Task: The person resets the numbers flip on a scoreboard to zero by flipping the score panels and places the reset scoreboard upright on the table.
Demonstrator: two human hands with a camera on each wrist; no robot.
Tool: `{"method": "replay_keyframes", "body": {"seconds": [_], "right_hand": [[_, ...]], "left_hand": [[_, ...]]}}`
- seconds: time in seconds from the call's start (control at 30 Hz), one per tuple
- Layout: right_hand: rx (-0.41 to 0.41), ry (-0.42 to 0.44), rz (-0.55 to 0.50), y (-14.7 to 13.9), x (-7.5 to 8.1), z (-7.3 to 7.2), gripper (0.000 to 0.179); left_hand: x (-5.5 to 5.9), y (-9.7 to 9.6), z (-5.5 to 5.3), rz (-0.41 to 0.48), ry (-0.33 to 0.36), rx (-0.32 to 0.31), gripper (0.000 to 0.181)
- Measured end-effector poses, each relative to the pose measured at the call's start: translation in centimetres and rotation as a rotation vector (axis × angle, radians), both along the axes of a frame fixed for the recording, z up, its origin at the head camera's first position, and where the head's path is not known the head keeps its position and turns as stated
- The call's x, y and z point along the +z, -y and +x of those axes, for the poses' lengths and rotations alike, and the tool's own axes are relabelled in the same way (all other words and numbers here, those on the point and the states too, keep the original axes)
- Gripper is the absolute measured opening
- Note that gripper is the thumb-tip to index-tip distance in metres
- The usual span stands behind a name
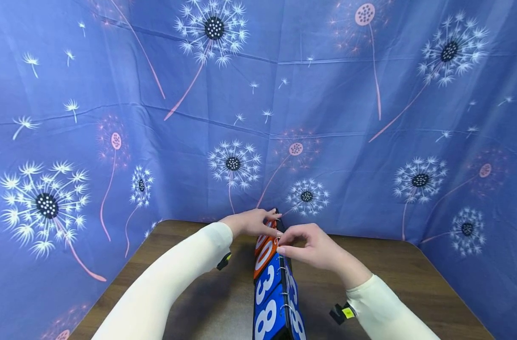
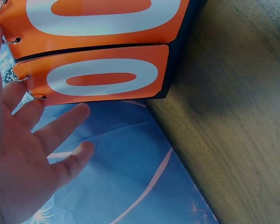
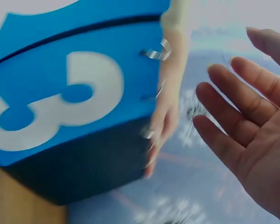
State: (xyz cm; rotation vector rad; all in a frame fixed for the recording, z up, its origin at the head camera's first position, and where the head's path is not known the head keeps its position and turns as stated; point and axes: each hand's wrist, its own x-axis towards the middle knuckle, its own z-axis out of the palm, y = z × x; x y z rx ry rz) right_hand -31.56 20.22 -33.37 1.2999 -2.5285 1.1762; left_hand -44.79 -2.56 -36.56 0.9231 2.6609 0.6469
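Observation:
A tent-shaped flip scoreboard stands on the table, with orange cards (image 1: 264,257) bearing white zeros and blue cards (image 1: 264,283) bearing 3 and 8. Metal rings (image 2: 36,95) bind the cards along its top ridge. My left hand (image 1: 252,223) lies over the far end of the ridge by the orange cards, its fingers extended. My right hand (image 1: 311,245) hovers by the rings near the middle, thumb and index finger bent towards each other. In the right wrist view, the fingers (image 3: 240,95) are spread, holding nothing. A black panel (image 3: 84,163) adjoins the blue 3 there.
The brown wooden table (image 1: 369,283) extends on both sides of the scoreboard. A blue dandelion-print cloth (image 1: 177,141) hangs behind it and along the sides. Black wrist straps with yellow marks (image 1: 343,312) sit below the sleeves.

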Motion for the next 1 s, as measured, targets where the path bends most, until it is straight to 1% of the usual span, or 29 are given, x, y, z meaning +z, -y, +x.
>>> {"method": "replay_keyframes", "body": {"seconds": [0.07, 0.2, 0.37, 0.47, 0.57, 0.67, 0.8, 1.0], "right_hand": [[-0.054, 0.04, -0.073, -1.3, -1.6, -0.3, 0.008], [-0.117, 0.164, -0.177, -3.1, -5.6, -1.0, 0.012], [-0.163, 0.299, -0.2, -4.0, -10.4, -1.9, 0.024], [-0.182, 0.366, -0.197, -4.1, -12.3, -2.3, 0.027], [-0.212, 0.408, -0.187, -4.2, -13.3, -2.4, 0.031], [-0.222, 0.431, -0.152, -4.0, -13.8, -2.3, 0.033], [-0.221, 0.448, -0.124, -3.9, -14.2, -2.2, 0.03], [-0.224, 0.454, -0.125, -3.9, -14.4, -2.1, 0.026]], "left_hand": [[-0.1, 0.0, 0.0, -0.003, 0.0, 0.005, 0.083], [-0.1, 0.0, -0.1, -0.013, 0.0, 0.008, 0.088], [0.2, 0.1, 0.0, -0.018, 0.006, 0.018, 0.089], [0.2, 0.1, 0.0, -0.013, 0.009, 0.016, 0.089], [0.2, 0.0, 0.0, -0.004, 0.014, 0.01, 0.088], [0.2, 0.1, 0.0, 0.0, 0.012, 0.001, 0.087], [0.1, 0.1, 0.0, -0.002, 0.006, -0.001, 0.087], [-0.2, 0.0, 0.0, 0.002, 0.009, 0.026, 0.087]]}}
